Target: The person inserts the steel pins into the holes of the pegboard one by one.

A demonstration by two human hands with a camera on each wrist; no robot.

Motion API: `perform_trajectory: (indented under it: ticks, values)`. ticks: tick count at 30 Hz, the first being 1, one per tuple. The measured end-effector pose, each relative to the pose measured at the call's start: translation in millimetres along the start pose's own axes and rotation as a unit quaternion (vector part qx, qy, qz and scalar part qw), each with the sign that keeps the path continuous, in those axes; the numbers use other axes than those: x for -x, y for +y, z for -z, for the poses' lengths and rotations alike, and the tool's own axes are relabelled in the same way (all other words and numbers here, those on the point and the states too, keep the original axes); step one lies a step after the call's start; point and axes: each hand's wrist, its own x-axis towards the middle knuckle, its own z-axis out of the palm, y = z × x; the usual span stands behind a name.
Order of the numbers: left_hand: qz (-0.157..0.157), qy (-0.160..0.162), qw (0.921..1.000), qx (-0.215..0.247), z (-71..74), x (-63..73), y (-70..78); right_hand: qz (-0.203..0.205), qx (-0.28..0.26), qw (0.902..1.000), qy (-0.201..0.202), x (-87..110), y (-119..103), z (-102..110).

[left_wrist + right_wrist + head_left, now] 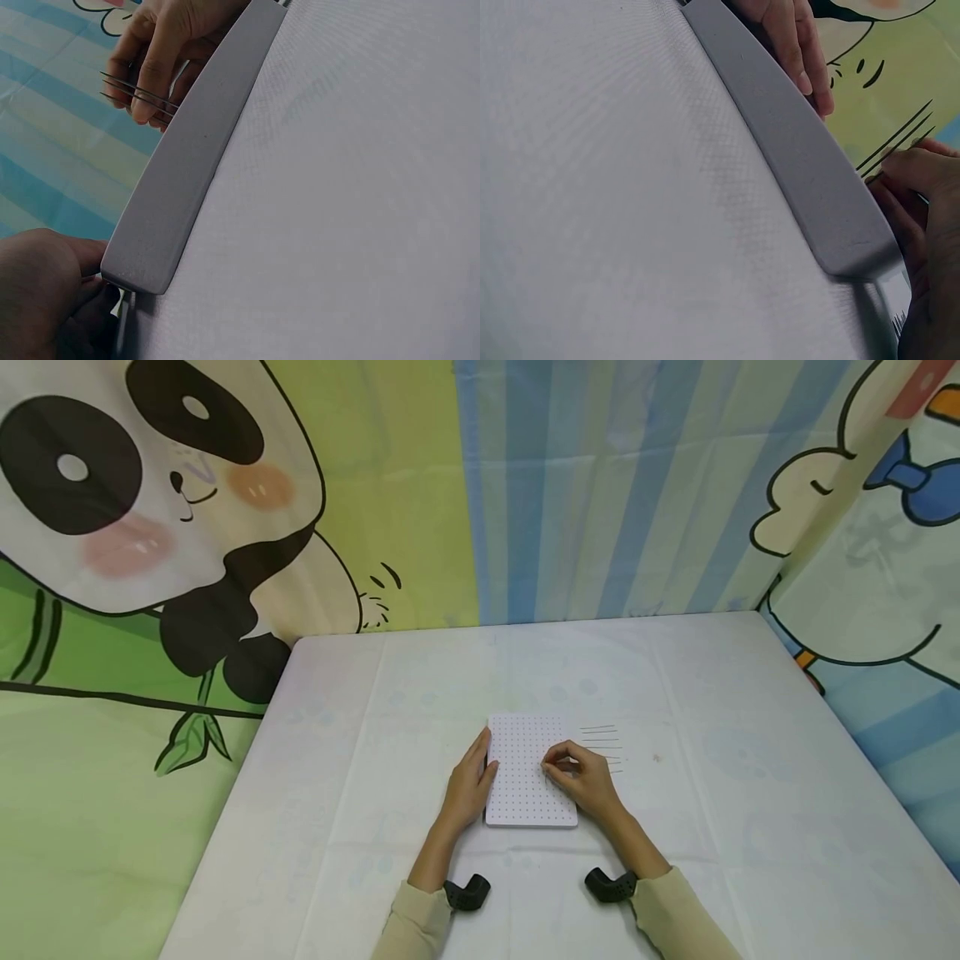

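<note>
A white pegboard (525, 806) with rows of small holes lies on the table between the hands. The left hand (468, 785) holds its left edge, thumb on the rim and fingers along the side. Over the right half of the board, the right hand (585, 777) pinches a thin metal pin between thumb and fingertips. Three slender pins (894, 135) stand out from the board's top beside these fingertips in the right wrist view; one is at the fingers. From the left wrist view, the board's near side wall (180, 172) hides its holes.
Several thin metal pins (602, 741) lie in a column on the table right of the board, partly behind the right hand. A white cloth covers the table (420, 693). Cartoon-printed curtains (405, 493) hang behind it. Both wrists wear black devices (468, 893).
</note>
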Motion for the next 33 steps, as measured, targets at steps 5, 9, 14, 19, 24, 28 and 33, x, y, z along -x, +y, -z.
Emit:
perform_trajectory:
  ticks: [5, 9, 14, 19, 24, 28, 33]
  values:
    - [-0.002, 0.002, 1.0, -0.001, -0.8, 0.4, -1.0, -0.007, -0.018, 0.9998, -0.005, 1.1, 0.8, 0.0]
    - [-0.002, 0.001, 1.0, 0.002, -0.8, 0.3, -0.7, 0.005, -0.023, 0.9997, -0.004, 1.0, 1.3, 0.7]
    - [-0.003, 0.001, 1.0, 0.003, 0.2, 0.3, 0.5, 0.006, -0.023, 0.9997, -0.004, 0.7, 1.4, 1.7]
    - [0.003, -0.002, 1.0, 0.003, 0.1, 0.3, 0.3, 0.003, -0.014, 0.9999, 0.002, 1.4, 1.7, 2.1]
    - [0.007, -0.003, 1.0, -0.001, -0.4, -0.1, -0.1, 0.009, -0.012, 0.9998, 0.016, 2.2, 1.1, 3.0]
    - [0.006, -0.003, 1.0, 0.001, -0.5, 0.3, 0.1, 0.005, -0.017, 0.9992, 0.035, 3.4, 0.2, 7.4]
    - [0.005, -0.002, 1.0, 0.004, -0.1, 0.4, 0.3, -0.005, -0.012, 0.9977, 0.066, 6.0, 4.5, 18.9]
